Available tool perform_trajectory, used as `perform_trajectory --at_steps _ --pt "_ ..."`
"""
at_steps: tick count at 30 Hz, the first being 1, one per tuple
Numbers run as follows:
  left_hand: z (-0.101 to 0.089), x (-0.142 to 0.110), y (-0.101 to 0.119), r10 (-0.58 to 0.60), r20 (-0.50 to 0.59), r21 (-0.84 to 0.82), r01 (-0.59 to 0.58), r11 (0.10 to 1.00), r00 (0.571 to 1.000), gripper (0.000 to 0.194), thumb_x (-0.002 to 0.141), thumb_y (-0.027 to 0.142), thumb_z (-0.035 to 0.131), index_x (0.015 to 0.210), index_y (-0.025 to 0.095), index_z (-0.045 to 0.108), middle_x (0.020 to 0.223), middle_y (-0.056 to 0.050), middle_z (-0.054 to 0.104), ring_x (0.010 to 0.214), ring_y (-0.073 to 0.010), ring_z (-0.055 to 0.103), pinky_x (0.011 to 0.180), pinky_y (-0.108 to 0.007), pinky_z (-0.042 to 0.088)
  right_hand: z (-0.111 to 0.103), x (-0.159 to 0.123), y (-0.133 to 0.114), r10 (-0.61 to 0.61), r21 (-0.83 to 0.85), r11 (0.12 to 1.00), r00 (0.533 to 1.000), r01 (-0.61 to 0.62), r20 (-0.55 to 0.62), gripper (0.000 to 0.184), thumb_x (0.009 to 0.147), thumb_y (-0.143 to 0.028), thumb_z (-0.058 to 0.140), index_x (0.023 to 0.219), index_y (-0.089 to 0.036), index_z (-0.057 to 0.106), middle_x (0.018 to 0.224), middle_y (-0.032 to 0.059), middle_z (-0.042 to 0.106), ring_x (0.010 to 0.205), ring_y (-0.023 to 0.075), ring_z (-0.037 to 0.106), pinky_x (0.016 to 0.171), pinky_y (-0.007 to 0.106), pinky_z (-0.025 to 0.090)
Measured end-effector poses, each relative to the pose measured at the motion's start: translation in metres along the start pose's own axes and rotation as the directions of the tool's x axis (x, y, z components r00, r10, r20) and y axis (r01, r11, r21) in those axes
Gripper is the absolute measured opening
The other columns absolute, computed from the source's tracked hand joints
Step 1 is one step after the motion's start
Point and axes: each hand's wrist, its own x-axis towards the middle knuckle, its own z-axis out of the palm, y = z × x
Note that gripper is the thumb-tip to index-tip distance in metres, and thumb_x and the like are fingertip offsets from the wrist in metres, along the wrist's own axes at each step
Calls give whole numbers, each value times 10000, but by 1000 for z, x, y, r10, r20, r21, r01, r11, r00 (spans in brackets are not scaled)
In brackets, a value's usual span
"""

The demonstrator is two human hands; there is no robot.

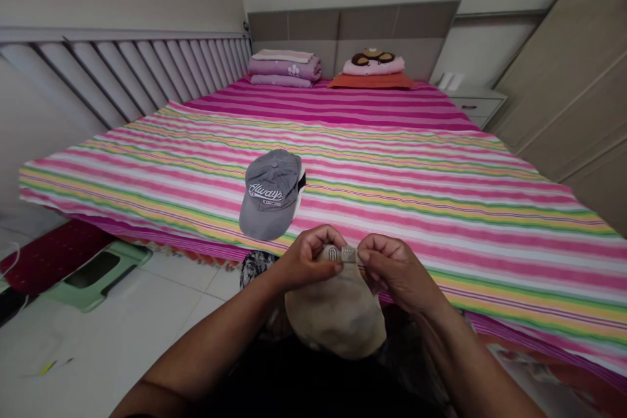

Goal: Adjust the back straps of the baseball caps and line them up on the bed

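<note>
A beige cap [336, 313] hangs in front of me, just off the near edge of the bed. My left hand [306, 258] pinches its back strap, fingers closed round the strap end. My right hand [392, 268] is closed on the small metal buckle [349, 253] of the same strap. The two hands almost touch at the buckle. A grey cap [271, 194] with white lettering lies flat on the striped bedsheet [416, 170], a little beyond and left of my left hand.
Folded purple blankets [285, 68] and a pillow with a brown plush toy [373, 65] sit at the headboard. A slatted rail [147, 62] runs along the bed's left. A green stool [95, 271] stands on the tiled floor; a wardrobe [568, 85] is at right.
</note>
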Motion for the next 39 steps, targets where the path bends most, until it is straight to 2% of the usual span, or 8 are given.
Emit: perform_trajectory --at_steps 7,11,17,23,27,31,35,39 --pt "4 0 -4 85 -104 93 -75 993 991 288 637 234 699 859 152 534 733 4 532 626 -77 469 580 -195 367 1 0 -1 -2 36 999 1000 2 4 218 653 -324 649 600 -152 525 378 -81 396 344 36 283 356 175 188" --pt "5 1 -5 92 -112 102 -80 991 989 269 642 235 695 850 153 546 724 2 545 626 -82 478 578 -195 368 3 -1 0 -11 18 1000 1000 11 -4 229 662 -338 651 613 -156 523 393 -76 406 354 40 285 361 179 194" --pt "7 1 -6 41 -130 51 -34 998 991 283 616 242 714 826 146 550 691 10 554 600 -78 478 566 -196 365 5 -5 1 -58 -117 992 998 54 -30 249 702 -385 622 648 -164 522 461 -58 443 398 57 347 392 189 266" --pt "6 2 -10 31 -200 -119 -56 991 979 298 591 242 732 809 147 552 681 16 565 591 -72 492 561 -190 370 1 -4 1 -39 5 999 998 39 46 254 740 -413 579 724 -164 532 523 -41 493 426 65 401 420 191 302" --pt "5 3 -12 27 -198 -147 -57 987 980 299 587 233 735 807 143 553 675 14 569 587 -69 498 553 -184 371 2 -4 1 12 -12 1000 1000 -12 18 250 655 -352 663 618 -166 501 457 -58 463 397 61 385 413 193 308" --pt "5 2 -13 39 -191 -130 -64 989 981 286 601 229 727 815 141 559 687 8 570 597 -69 501 561 -182 378 5 -2 2 8 19 1000 1000 -8 5 231 656 -337 660 608 -165 512 453 -54 474 390 63 381 400 193 295" --pt "3 4 -11 77 -182 -76 -92 993 980 276 594 217 731 815 142 582 700 -3 579 628 -83 514 598 -201 400 6 0 0 9 68 998 1000 -10 21 222 651 -320 659 601 -166 507 438 -56 467 381 57 357 395 192 274" --pt "4 7 -6 197 -189 -70 -214 974 962 250 586 207 736 805 152 628 788 -37 605 765 -132 553 709 -254 426 9 0 -5 -10 83 997 999 7 35 235 636 -315 661 574 -170 486 424 -61 449 381 57 339 399 197 268"
